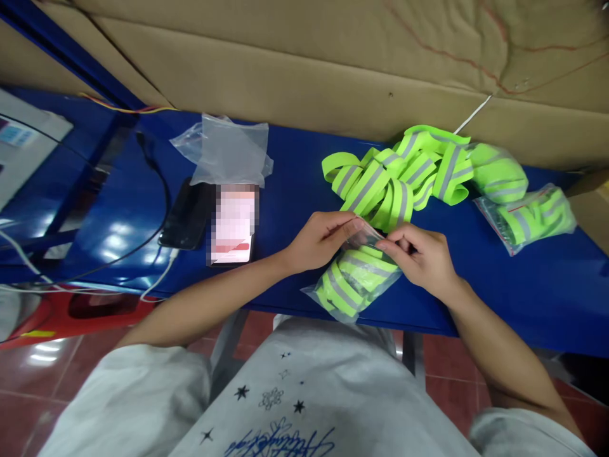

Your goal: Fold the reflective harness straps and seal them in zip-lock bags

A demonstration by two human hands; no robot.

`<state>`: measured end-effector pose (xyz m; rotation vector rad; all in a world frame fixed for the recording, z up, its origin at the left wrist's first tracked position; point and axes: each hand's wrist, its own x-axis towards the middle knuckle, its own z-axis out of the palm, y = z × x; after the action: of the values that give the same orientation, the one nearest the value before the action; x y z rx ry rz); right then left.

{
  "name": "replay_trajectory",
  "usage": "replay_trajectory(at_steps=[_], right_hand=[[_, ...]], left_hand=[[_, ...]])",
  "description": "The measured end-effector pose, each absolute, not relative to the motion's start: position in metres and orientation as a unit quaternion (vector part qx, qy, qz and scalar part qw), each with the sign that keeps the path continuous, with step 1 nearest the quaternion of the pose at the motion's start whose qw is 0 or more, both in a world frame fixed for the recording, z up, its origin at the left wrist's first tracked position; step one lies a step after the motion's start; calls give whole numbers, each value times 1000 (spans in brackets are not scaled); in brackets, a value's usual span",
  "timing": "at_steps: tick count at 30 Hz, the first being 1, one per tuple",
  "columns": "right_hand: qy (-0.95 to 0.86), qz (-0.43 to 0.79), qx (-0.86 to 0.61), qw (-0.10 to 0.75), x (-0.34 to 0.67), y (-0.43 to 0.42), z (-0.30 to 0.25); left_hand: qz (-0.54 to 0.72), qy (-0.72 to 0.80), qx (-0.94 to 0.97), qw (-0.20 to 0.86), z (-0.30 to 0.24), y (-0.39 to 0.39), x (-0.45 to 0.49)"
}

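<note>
I watch the left hand (328, 238) and right hand (423, 257) pinch the mouth of a clear bag (352, 282) of yellow-green straps, its body at six o'clock, over the blue tabletop (295, 168); I see loose straps (404, 197) at one, another filled bag (542, 216) at three, a lit phone (235, 222) at nine.

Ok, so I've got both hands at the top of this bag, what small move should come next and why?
Probably pinch along the top edge to press it shut: your left hand and right hand both grip that edge of the clear bag, and the yellow-green strapping already lies inside.
</note>
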<state>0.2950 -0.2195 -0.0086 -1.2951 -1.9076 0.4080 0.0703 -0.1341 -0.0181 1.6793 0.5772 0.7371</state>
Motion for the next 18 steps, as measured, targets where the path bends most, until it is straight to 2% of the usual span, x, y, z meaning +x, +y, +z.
replay_trajectory(at_steps=[3,10,15,18], right_hand=[[-758,161,-486,404,294,-221,-8],[-746,146,-524,383,300,-214,-13],[-704,131,-567,408,294,-210,-17],[-666,163,-585,432,291,-211,-20]], left_hand=[[328,242,741,534,-16,-138,71],[345,227,747,522,-18,-137,68],[357,237,741,517,-22,-138,71],[368,242,741,506,-19,-140,70]])
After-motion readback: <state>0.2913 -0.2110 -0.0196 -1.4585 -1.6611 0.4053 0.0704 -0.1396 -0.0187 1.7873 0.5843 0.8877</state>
